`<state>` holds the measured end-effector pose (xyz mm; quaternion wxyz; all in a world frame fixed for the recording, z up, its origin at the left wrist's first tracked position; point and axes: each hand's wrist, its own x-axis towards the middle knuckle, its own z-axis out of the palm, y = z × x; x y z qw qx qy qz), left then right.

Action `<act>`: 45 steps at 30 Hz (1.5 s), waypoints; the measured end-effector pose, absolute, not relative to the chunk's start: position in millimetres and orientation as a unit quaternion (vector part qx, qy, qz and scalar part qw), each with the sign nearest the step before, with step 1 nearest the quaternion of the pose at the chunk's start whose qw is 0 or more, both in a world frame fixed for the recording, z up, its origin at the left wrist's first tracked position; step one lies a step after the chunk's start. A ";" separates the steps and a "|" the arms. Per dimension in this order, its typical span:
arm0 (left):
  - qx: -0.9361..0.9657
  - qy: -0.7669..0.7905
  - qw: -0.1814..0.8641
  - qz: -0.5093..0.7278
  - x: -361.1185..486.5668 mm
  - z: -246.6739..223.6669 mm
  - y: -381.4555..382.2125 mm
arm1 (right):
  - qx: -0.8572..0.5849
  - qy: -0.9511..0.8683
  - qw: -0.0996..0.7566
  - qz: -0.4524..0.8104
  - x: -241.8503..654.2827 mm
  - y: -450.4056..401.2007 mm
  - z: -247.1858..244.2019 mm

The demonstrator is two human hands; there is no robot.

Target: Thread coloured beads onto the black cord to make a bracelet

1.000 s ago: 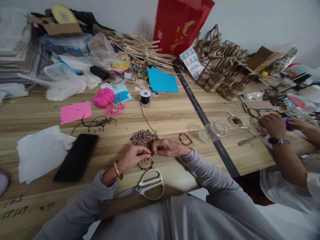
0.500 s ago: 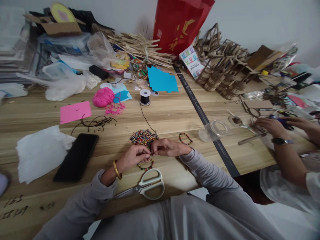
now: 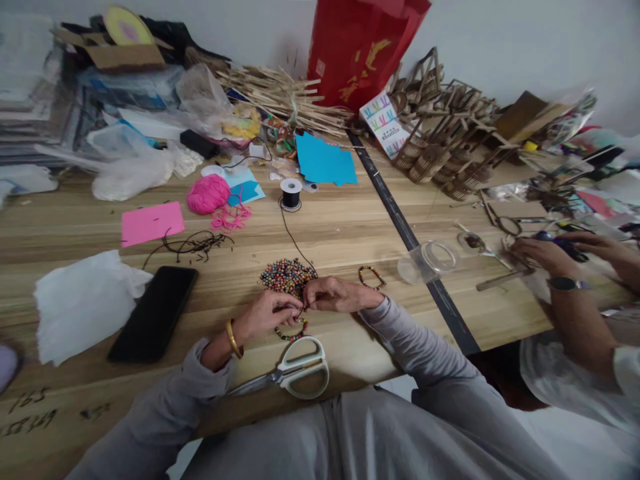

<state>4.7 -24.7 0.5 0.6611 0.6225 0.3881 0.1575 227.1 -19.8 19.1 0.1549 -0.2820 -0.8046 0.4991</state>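
Note:
Black cord runs from a white spool down to my two hands. My left hand, with a gold bangle at the wrist, pinches the cord. Close beside it, my right hand is closed on the same cord, fingertips nearly touching the left ones. Multicoloured beads lie in a pile just beyond the fingers. A beaded strand curves below my hands, partly hidden by them. White-handled scissors rest nearer my lap. To the right lies a small beaded loop.
A black phone and white tissue lie left. Pink yarn, blue paper and small woven baskets stand farther back. At right, another person's hands work beside clear tape rolls.
My hands keep nearly the same pose on the cord. The other person's hands at the right have shifted slightly. The whole view has moved a little.

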 end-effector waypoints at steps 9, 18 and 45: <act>0.635 0.383 0.652 0.161 5.2 -1.8 -24.6 | -0.277 -0.797 0.153 0.515 227.5 -19.2 19.2; 0.615 0.369 0.677 0.166 3.5 -3.0 -23.7 | -0.284 -0.791 0.145 0.522 227.8 -18.4 18.8; 0.592 0.371 0.697 0.164 4.1 2.3 -22.6 | -0.309 -0.846 0.219 0.375 214.7 -30.3 41.4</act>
